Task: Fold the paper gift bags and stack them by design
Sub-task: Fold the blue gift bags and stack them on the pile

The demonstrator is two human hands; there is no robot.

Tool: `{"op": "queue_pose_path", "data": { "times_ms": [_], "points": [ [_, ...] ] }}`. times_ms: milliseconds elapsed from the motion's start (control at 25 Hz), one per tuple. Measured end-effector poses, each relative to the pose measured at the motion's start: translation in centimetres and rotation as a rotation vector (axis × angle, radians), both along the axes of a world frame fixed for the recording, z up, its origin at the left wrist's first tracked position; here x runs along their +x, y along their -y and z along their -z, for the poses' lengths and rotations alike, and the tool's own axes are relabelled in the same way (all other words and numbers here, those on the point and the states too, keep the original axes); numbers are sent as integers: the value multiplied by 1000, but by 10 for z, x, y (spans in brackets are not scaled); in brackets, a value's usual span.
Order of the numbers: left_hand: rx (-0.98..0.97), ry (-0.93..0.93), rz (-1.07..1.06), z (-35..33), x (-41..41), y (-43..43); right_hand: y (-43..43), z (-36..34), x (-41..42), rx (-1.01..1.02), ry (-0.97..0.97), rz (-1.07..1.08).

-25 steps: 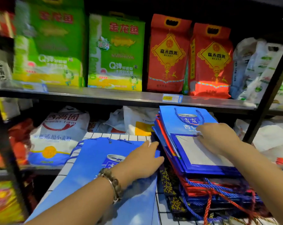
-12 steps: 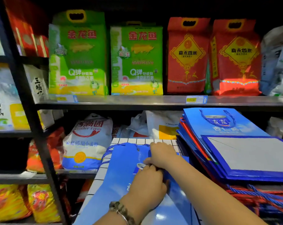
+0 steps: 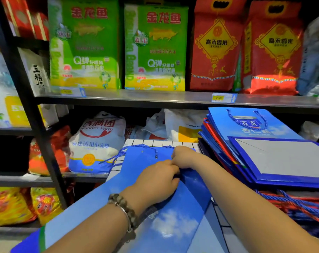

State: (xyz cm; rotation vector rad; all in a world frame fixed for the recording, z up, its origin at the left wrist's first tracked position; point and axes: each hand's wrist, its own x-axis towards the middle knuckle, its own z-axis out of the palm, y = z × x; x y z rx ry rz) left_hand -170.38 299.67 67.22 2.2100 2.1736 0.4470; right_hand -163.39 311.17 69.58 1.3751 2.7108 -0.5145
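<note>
The left hand (image 3: 157, 179), a bead bracelet (image 3: 123, 209) on its wrist, curls its fingers over a fold of the blue gift bag (image 3: 173, 227), which lies on the gridded worktop (image 3: 155, 143). Touching it, the right hand (image 3: 184, 156) pinches the same bag near its roped top edge. Further right rests the stack of folded bags (image 3: 264, 161).

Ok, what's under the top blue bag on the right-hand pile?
Under the top blue bag lie more folded bags, seen only as blue and red edges, with rope handles sticking out in front. Their faces are covered, so their designs can't be told.
</note>
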Motion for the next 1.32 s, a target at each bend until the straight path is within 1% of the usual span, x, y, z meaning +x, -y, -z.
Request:
{"op": "queue_pose_path", "data": {
  "times_ms": [40, 80, 160, 240, 280, 320, 360, 400, 480, 520, 560, 600, 640, 680, 720, 760, 800, 840, 920, 1000, 1040, 1080, 1120, 1160, 1200, 1240, 1320],
  "points": [
    [8, -19, -9, -3, 0, 2, 1, 2, 2, -7, -83, 17],
    [19, -38, -26, -5, 0, 4, 3, 3, 5, -16, -209, 68],
    [52, -72, -64, -10, 2, 9, 7, 7, 13, -104, -596, 252],
    [77, -76, -103, -14, 8, 15, 20, 10, 20, -313, -1048, 442],
    [79, -55, -122, -14, 11, 19, 32, 12, 22, -454, -1226, 505],
    [81, -24, -130, -13, 14, 23, 47, 13, 24, -584, -1351, 535],
    [80, 0, -120, -12, 18, 29, 63, 17, 27, -699, -1428, 542],
    [74, 4, -104, -8, 21, 34, 79, 19, 32, -787, -1460, 542],
    [43, -12, -73, -2, 21, 48, 105, 17, 50, -892, -1391, 474],
    [36, -27, -65, 2, 18, 54, 115, 17, 61, -903, -1294, 397],
    [30, -52, -59, 7, 13, 61, 123, 17, 74, -853, -1160, 340],
    [9, -59, -47, 11, 8, 68, 128, 19, 88, -723, -1029, 313],
    [-5, -66, -18, 11, 4, 74, 131, 22, 101, -513, -913, 308],
    [-35, -71, 17, 13, 1, 79, 131, 25, 114, -233, -804, 291],
    [-44, -128, 33, 18, -3, 84, 131, 28, 124, 57, -678, 254],
    [5, -181, 33, 23, -5, 88, 131, 34, 131, 303, -534, 228],
    [30, -203, 44, 24, -6, 92, 130, 41, 135, 447, -411, 205],
    [56, -211, 66, 24, -5, 95, 128, 48, 136, 524, -357, 182],
    [38, -192, 94, 23, -2, 101, 123, 59, 138, 680, -380, 110],
    [73, -183, 72, 22, 0, 105, 122, 61, 145, 788, -395, -39],
    [38, -162, 53, 19, 3, 107, 121, 58, 150, 803, -402, -127],
    [-11, -117, 25, 15, 6, 108, 122, 51, 154, 801, -402, -199],
    [-36, -75, -1, 15, 6, 109, 125, 41, 155, 779, -405, -227],
    [-54, -27, -1, 19, 4, 110, 131, 33, 154, 699, -428, -192],
    [-76, 30, 2, 18, 6, 110, 139, 25, 149, 516, -512, -100],
    [-84, 68, 5, 18, 9, 109, 146, 19, 141, 232, -677, 23],
    [-66, 147, 45, 19, 16, 112, 153, 6, 124, -460, -1090, 244]
  ]
}}
